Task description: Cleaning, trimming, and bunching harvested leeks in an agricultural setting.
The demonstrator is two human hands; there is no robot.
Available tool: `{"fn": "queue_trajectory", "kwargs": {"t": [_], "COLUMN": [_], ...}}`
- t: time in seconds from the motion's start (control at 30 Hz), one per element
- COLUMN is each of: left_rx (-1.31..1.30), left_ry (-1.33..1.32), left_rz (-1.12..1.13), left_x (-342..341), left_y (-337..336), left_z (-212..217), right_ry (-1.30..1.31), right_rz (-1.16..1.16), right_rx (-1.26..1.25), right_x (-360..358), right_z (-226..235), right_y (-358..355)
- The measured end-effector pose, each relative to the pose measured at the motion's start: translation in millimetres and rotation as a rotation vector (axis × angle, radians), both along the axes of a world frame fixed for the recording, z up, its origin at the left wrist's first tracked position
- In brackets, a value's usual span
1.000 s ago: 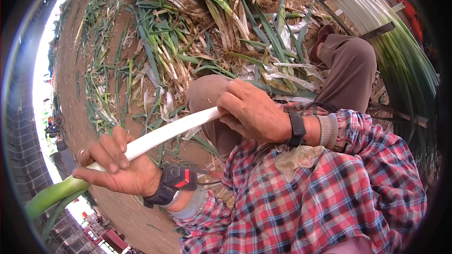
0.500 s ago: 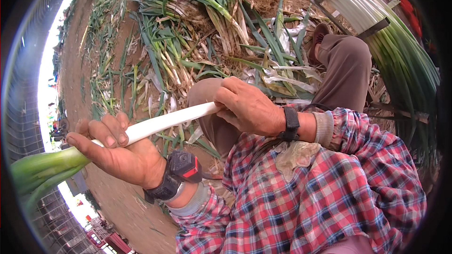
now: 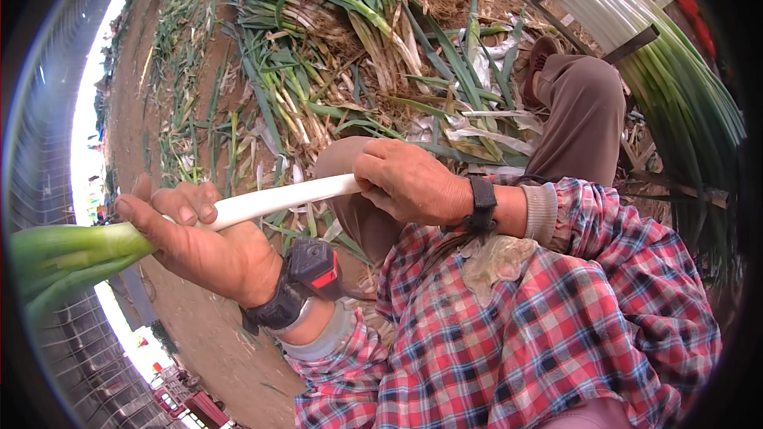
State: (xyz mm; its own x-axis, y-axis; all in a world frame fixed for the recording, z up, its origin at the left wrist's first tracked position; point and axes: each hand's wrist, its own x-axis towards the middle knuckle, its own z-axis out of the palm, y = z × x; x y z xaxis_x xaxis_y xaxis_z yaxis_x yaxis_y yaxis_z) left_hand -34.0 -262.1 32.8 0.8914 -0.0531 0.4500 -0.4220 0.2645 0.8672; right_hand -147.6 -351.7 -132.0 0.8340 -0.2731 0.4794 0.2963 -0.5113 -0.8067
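Note:
A long leek (image 3: 282, 195) with a clean white shank lies nearly level across my lap. Around its middle, where white turns to green, my left hand (image 3: 211, 242) is wrapped, palm up, with the thumb on the near side. Green leaves stick out past that hand to the far left. My right hand (image 3: 413, 187) pinches the white root end from above; its fingertips and the end itself are hidden behind the hand. Both wrists wear dark straps, the left one with a black and red device (image 3: 314, 266).
Untrimmed leeks (image 3: 310, 16) with roots lie in a heap ahead. Peeled leaves (image 3: 477, 131) and scraps litter the dirt ground. A metal rack (image 3: 632, 44) at the upper right holds a thick bundle of cleaned leeks (image 3: 675, 87). Wire mesh (image 3: 95, 357) runs along the left.
Both hands, still holding the leek, have shifted slightly; the right hand is a little lower and further left. The leek lies a bit more level.

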Motion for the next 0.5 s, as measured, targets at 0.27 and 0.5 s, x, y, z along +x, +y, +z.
{"fn": "queue_trajectory", "kwargs": {"t": [0.27,0.5], "left_rx": [0.109,-0.060], "left_ry": [0.038,0.053], "left_rz": [0.079,-0.326], "left_x": [16,32], "left_y": [2,23], "left_z": [-4,-12], "right_ry": [-0.137,-0.119], "right_rz": [-0.003,0.139], "right_rx": [-0.294,0.263], "right_x": [0,1], "right_z": [-12,-15], "right_y": [-3,-25]}}
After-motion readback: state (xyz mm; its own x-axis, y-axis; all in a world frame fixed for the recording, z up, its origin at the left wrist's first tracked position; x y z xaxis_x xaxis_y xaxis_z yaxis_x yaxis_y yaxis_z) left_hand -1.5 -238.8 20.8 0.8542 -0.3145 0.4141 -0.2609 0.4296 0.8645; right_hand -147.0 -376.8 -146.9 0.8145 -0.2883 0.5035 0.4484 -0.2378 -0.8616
